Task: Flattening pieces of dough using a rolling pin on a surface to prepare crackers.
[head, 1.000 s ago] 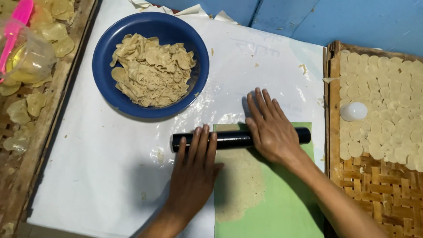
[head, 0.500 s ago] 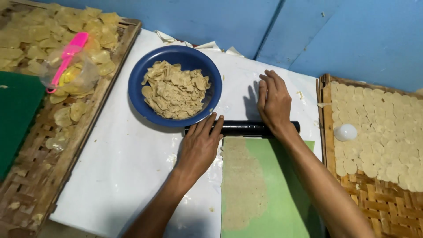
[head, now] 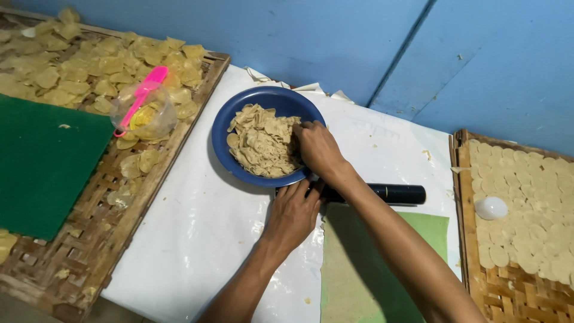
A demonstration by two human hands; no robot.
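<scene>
A blue bowl (head: 234, 119) full of beige dough scraps (head: 257, 143) stands on a white sheet (head: 197, 227). My right hand (head: 318, 149) reaches into the bowl's right side, its fingers curled in the scraps; I cannot tell whether they grip any. My left hand (head: 293, 214) lies flat on the left end of a black rolling pin (head: 391, 193). The pin rests at the top of a green mat (head: 430, 230) bearing a thin rolled strip of dough (head: 347, 275).
A woven tray (head: 95, 239) at the left holds dried yellow discs, a green mat (head: 42, 161) and a clear cup (head: 146, 116) with a pink utensil. A woven tray (head: 502, 293) at the right holds rows of pale round discs and a white round cutter (head: 490, 207). Blue wall behind.
My right hand has left the rolling pin and gone into the blue bowl. The left hand stays on the pin. The view has shifted, showing more of the left tray.
</scene>
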